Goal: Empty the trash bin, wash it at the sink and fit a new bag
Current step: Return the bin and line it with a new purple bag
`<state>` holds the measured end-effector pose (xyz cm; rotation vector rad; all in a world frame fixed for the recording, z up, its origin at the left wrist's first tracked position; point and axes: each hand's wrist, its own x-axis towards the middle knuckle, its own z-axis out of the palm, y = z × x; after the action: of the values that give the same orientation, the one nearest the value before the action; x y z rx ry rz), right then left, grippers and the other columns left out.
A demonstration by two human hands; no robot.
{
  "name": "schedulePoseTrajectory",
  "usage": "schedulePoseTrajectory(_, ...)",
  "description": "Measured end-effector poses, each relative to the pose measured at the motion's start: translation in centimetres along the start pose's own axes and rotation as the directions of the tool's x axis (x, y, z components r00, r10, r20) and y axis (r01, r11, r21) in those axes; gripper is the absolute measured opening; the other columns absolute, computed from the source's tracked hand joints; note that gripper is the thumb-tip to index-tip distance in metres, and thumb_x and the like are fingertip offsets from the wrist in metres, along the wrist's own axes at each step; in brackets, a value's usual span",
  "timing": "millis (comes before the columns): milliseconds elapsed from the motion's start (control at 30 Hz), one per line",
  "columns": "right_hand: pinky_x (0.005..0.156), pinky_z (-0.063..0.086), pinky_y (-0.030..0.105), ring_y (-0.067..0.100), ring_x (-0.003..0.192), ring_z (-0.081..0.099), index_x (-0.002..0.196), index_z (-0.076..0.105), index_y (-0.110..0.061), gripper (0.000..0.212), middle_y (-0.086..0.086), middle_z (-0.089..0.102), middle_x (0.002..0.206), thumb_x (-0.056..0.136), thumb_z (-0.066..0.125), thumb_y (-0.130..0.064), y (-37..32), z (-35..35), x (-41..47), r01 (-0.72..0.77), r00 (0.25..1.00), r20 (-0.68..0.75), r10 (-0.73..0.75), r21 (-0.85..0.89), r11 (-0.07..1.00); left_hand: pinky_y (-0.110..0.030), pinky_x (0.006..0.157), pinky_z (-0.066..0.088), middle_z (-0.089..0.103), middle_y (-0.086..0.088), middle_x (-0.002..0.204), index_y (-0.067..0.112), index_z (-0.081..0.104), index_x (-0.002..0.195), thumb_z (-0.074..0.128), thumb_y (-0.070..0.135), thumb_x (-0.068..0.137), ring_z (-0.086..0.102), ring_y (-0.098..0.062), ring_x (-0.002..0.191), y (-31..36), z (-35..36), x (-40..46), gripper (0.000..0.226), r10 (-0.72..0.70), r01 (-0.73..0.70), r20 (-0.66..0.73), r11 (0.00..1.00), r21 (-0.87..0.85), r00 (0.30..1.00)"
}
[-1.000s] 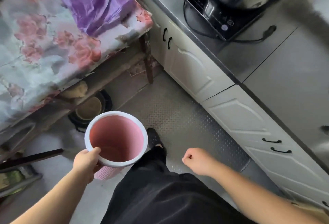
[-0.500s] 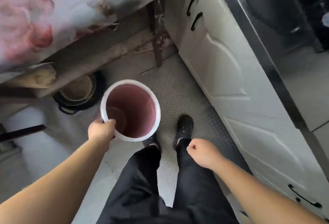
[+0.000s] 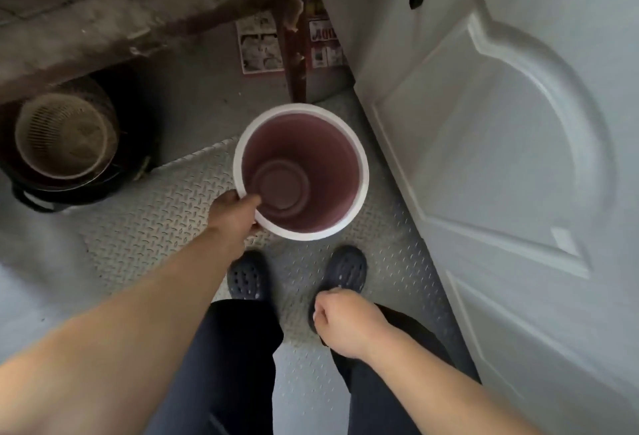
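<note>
Left hand (image 3: 235, 215) grips the near-left rim of the trash bin (image 3: 300, 172), thumb inside. Bin is upright, no bag in it, over the tread-plate mat (image 3: 166, 213), probably resting on it, hard to tell. Cabinet door (image 3: 501, 165) just right of bin. Right hand (image 3: 340, 322) clenched, holding nothing, nearer than the bin.

left arm extended forward and down, bare forearm running from lower left toward centre. left hand (image 3: 234, 215) closed over the near rim of the trash bin (image 3: 340, 223), thumb hooked inside, the other fingers hidden outside the wall. right arm bent, forearm entering from lower right. right hand (image 3: 345, 322) curled in a loose fist, holding nothing, knuckles up, hanging above the right foot.
</note>
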<state>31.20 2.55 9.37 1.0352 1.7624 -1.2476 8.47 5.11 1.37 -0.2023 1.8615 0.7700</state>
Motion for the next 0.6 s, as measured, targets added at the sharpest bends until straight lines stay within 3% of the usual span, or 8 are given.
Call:
schedulePoseTrajectory(100, 0.084, 0.052, 0.042, 0.032, 0.097, 0.059, 0.096, 0.058, -0.012, 0.025, 0.012, 0.060, 0.107, 0.097, 0.041, -0.031, 0.5, -0.2, 1.4, -0.003, 0.999, 0.035, 0.004, -0.032, 0.999, -0.030, 0.058, 0.060, 0.077, -0.004, 0.092, 0.015, 0.070, 0.103, 0.066, 0.010, 0.084, 0.074, -0.021, 0.083, -0.6, 0.7, 1.6, 0.020, -0.006, 0.007, 0.029, 0.999, -0.034, 1.000)
schedulePoseTrajectory(233, 0.083, 0.052, 0.039, 0.032, 0.097, 0.059, 0.092, 0.056, -0.015, 0.019, 0.011, 0.060, 0.106, 0.096, 0.045, -0.030, 0.6, -0.1, 2.7, -0.026, 0.998, 0.064, 0.028, -0.039, 0.999, -0.029, 0.057, 0.056, 0.075, -0.002, 0.090, 0.018, 0.067, 0.096, 0.063, 0.005, 0.086, 0.070, -0.017, 0.080, -2.1, -0.2, 3.1, 0.016, -0.044, 0.046, 0.039, 0.997, -0.060, 0.998)
schedulePoseTrajectory(433, 0.078, 0.049, 0.037, 0.032, 0.095, 0.059, 0.096, 0.057, -0.013, 0.020, 0.012, 0.061, 0.105, 0.096, 0.046, -0.029, 0.2, -0.2, 4.0, -0.031, 0.997, 0.063, 0.036, -0.067, 0.997, -0.033, 0.072, 0.056, 0.072, -0.006, 0.099, 0.015, 0.066, 0.098, 0.060, 0.004, 0.092, 0.067, -0.019, 0.088, -4.6, -1.4, 5.2, 0.014, -0.088, 0.093, 0.090, 0.994, -0.060, 0.992)
schedulePoseTrajectory(600, 0.077, 0.047, 0.036, 0.031, 0.095, 0.057, 0.097, 0.057, -0.015, 0.020, 0.011, 0.061, 0.106, 0.096, 0.045, -0.032, 0.4, 0.4, 4.1, -0.030, 0.998, 0.049, 0.033, -0.067, 0.997, -0.030, 0.058, 0.054, 0.069, -0.009, 0.103, 0.009, 0.059, 0.117, 0.055, 0.007, 0.097, 0.066, -0.020, 0.085, -6.0, -1.9, 5.5, 0.021, -0.140, 0.136, 0.079, 0.989, 0.050, 0.987)
